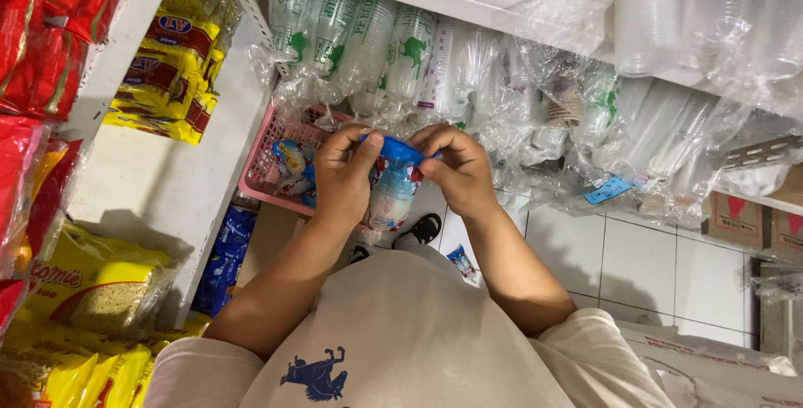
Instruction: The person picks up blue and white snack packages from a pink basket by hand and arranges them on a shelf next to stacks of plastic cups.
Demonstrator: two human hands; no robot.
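- Along the far side of the scene, a white shelf unit (468,2) is stocked with sleeves of clear plastic cups (393,48) wrapped in thin film, running from the middle out to the right.
- At the left, a second white shelf (159,182) is seen, with red packets (38,40) stacked at its far end and yellow noodle packs (100,291) nearer.
- Between the two units, a pink plastic basket (261,161) sits low, with a few small blue packets inside it.
- On the white tiled floor (636,266), one small sachet (462,262) lies loose — just near the person's sandalled foot.
- In the middle of the view, in front of the chest, a small clear plastic bag (393,186) with blue and red print is held up between both hands; small packets appear to be bundled inside it.
- The bag's top is pinched by the left hand (345,175), thumb and fingers closed narrowly over the blue edge.
- The same top edge is gripped from the right by the right hand (458,169), its fingers curled tight on the plastic.
- The step in hand is judged to be the gathering or opening of the bag's mouth — which of the two cannot be told.
- A steady two-handed pinch at the rim is called for next, with the bag's weight kept hanging straight so that nothing is spilled.
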